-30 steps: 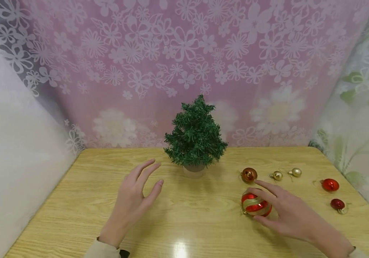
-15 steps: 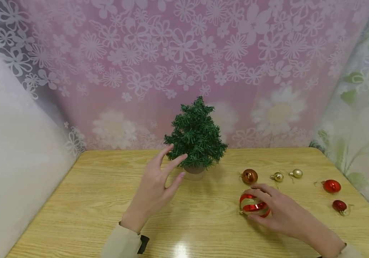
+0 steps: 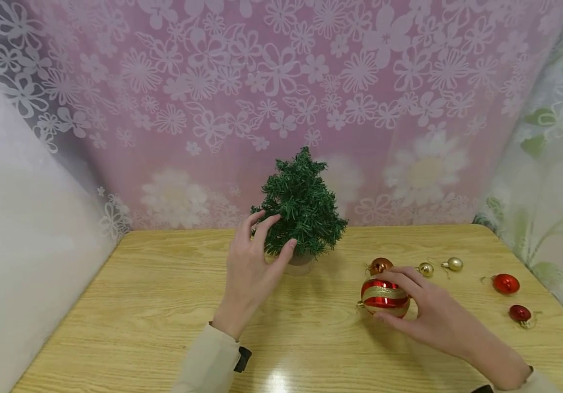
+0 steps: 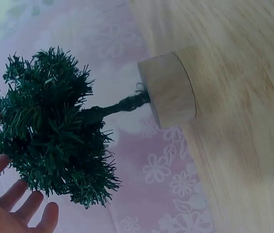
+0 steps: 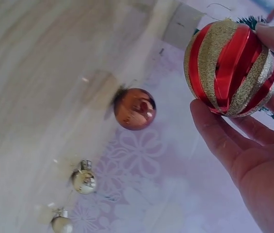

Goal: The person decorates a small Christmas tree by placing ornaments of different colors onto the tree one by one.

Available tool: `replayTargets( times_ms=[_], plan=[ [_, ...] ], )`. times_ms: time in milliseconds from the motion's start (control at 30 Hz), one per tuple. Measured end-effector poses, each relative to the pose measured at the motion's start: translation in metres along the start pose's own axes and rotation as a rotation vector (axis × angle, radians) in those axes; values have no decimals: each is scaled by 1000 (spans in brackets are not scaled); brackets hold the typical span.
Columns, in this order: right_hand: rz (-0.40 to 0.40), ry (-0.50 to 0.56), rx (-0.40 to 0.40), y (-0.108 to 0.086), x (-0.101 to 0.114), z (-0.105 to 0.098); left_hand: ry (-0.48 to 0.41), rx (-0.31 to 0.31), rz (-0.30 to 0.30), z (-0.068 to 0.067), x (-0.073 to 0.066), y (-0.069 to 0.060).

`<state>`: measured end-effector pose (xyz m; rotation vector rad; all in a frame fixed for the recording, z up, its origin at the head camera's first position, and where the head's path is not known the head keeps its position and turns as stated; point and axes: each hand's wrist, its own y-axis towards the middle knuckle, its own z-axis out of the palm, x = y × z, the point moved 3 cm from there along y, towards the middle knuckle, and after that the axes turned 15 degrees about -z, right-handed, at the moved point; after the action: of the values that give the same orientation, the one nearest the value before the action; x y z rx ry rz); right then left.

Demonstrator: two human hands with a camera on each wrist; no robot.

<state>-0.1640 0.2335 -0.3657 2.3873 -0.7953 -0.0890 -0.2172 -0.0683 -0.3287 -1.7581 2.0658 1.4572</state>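
Observation:
A small green artificial Christmas tree (image 3: 306, 204) stands upright in a round pale base (image 4: 168, 90) towards the back of the table. Beside its left side is my left hand (image 3: 252, 267), fingers spread and slightly bent, with nothing held. Whether the fingertips touch the branches I cannot tell. My right hand (image 3: 440, 311) grips a large red and gold striped Christmas bauble (image 3: 384, 297) between thumb and fingers. In the right wrist view the striped bauble (image 5: 231, 68) appears raised off the table. A copper-brown bauble (image 3: 381, 266) lies just behind it, partly covered in the head view.
Two small gold baubles (image 3: 426, 269) lie behind my right hand. Further right, a bright red bauble (image 3: 505, 283) and a dark red one (image 3: 520, 313) sit near the edge of the wooden table (image 3: 138, 305). A pink flowered cloth (image 3: 212, 109) hangs behind.
My left hand has moved right and forward to the tree. My right hand has raised the striped bauble slightly and shifted it a little left.

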Motion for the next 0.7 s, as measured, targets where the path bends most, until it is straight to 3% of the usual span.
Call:
replayTargets(
  times_ms=[367, 700],
  plan=[
    [-21, -17, -139, 11, -5, -26, 20, -71, -20, 4, -1, -4],
    [25, 17, -172, 15, -5, -33, 32, -76, -26, 6, -3, -6]
  ],
)
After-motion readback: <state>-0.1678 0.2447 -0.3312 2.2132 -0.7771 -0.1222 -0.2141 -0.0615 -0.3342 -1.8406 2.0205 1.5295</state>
